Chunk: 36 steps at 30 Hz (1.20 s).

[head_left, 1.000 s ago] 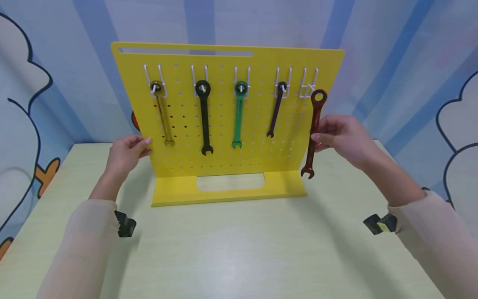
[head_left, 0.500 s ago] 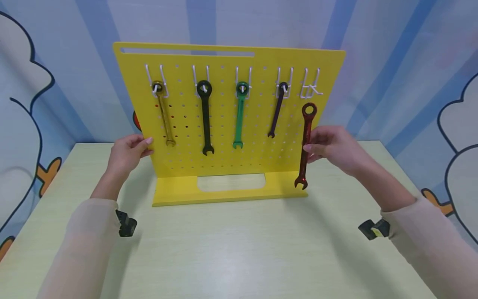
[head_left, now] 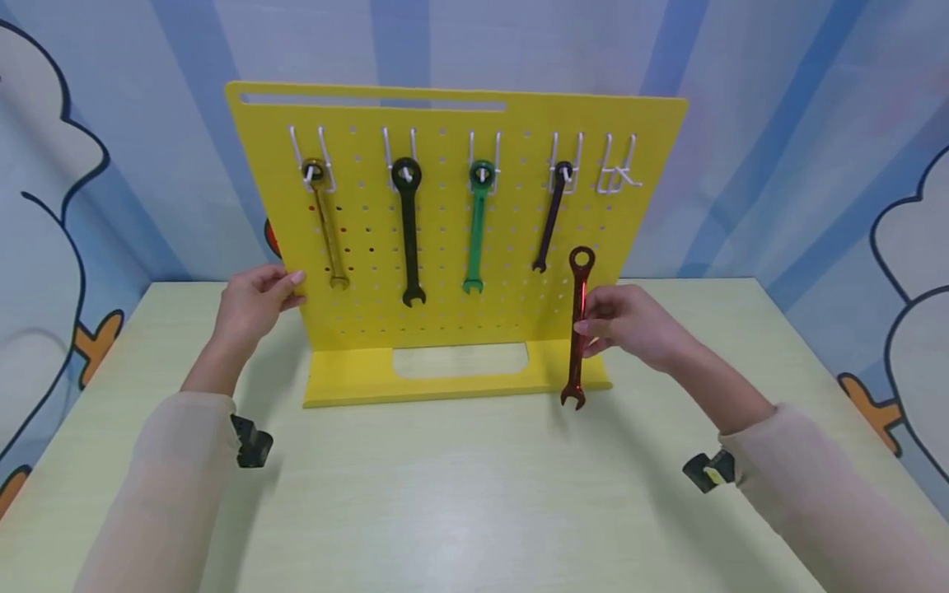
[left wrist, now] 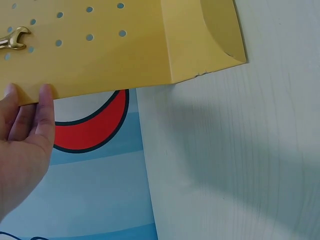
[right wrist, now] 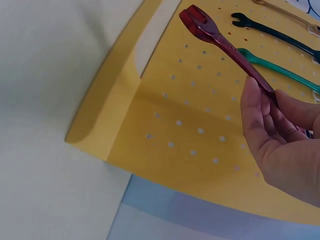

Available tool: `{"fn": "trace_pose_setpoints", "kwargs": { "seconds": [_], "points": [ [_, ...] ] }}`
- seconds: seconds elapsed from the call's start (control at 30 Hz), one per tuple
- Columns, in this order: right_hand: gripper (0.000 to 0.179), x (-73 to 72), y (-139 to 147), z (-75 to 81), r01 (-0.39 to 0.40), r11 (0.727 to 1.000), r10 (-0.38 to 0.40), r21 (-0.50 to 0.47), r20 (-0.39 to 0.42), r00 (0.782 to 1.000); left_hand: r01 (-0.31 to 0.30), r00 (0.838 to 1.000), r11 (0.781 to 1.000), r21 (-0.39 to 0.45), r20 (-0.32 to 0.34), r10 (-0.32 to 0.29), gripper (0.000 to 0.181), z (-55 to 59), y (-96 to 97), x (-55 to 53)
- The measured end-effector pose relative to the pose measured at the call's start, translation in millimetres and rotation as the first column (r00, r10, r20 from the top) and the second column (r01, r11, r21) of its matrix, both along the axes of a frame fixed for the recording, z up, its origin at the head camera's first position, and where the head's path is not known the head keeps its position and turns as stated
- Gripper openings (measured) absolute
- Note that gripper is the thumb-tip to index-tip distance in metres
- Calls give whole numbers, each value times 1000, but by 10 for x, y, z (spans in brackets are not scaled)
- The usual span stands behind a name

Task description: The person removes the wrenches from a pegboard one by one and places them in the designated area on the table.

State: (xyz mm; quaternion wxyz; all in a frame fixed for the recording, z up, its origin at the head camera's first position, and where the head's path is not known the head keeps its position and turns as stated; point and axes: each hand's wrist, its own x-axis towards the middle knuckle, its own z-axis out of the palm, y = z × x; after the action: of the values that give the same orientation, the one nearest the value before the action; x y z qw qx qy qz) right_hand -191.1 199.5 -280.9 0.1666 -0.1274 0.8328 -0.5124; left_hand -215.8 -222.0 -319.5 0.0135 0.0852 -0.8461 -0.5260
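Note:
My right hand (head_left: 630,324) pinches a red combination wrench (head_left: 576,362) by its shank, ring end up, in front of the lower right of a yellow pegboard (head_left: 445,329). The right wrist view shows thumb and fingers on the red wrench (right wrist: 235,54). At the board's left edge, my left hand (head_left: 250,306) grips the panel between thumb and fingers, as the left wrist view also shows. From white hooks hang a gold wrench (head_left: 331,239), a black wrench (head_left: 409,239), a green wrench (head_left: 476,231) and a dark purple wrench (head_left: 549,222).
A bare white hook (head_left: 619,175) sits at the board's upper right. The board's foot (head_left: 348,383) rests on a pale wooden table (head_left: 460,486). Behind stands a blue curtain (head_left: 474,41) printed with cartoon shapes.
My right hand has carried the red wrench down and to the left, away from the rightmost hook. The left hand stays on the board's edge.

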Motion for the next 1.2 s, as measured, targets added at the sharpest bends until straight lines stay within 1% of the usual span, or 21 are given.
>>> {"fn": "trace_pose_setpoints", "kwargs": {
  "seconds": [0.3, 0.53, 0.83, 1.03, 1.2],
  "points": [
    [5, -11, -145, -201, -52, 998, 54, -39, 69, 996, -2, 1000, 1000, 5, 4, 2, 47, 3, -9, -3],
    [6, -16, -244, -330, -52, 998, 54, -30, 90, 994, 3, 1000, 1000, -3, -4, -3, 49, 1, -13, -6],
    [6, 11, -411, -476, -44, 999, 46, -21, 123, 991, 7, 1000, 1000, -7, -3, -7, 50, -4, -10, -11],
    [7, 33, -513, -562, -35, 999, 40, -32, 175, 984, 19, 1000, 1000, -4, -1, -19, 49, -12, -17, -16],
    [8, 46, -596, -644, -32, 998, 42, -51, 206, 978, 15, 1000, 1000, -3, 3, -15, 48, -27, -26, -25]
  ]
}}
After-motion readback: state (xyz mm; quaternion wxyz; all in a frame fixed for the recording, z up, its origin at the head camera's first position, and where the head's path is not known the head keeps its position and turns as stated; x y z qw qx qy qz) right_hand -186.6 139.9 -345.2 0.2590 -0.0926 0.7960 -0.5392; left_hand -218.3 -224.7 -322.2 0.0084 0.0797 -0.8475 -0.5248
